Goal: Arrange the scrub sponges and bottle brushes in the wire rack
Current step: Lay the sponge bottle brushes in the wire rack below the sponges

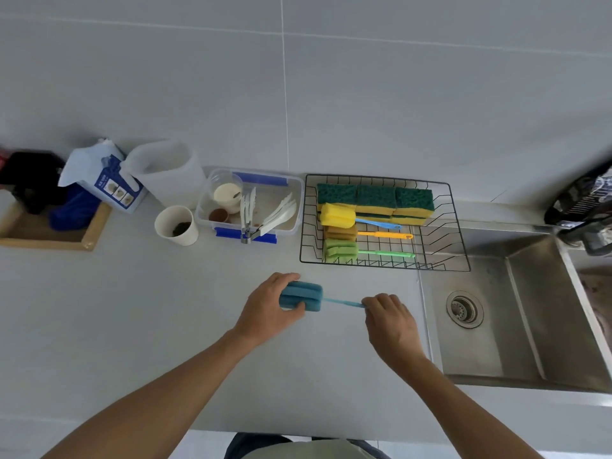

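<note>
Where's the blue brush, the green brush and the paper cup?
blue brush point(303, 294), head view, on its sponge head
green brush point(341, 250), head view, on its sponge head
paper cup point(175, 223), head view, on its rim

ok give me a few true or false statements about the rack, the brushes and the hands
1. Three bottle brushes lie in the wire rack. True: yellow brush, orange brush and green brush.
2. The blue brush is already in the rack. False: it is over the counter, in front of the rack.
3. The left hand grips the blue brush's sponge head. True.
4. The right hand is empty. False: it holds the blue brush's handle end.
5. The scrub sponges sit in the sink. False: they line the rack's far side.
</note>
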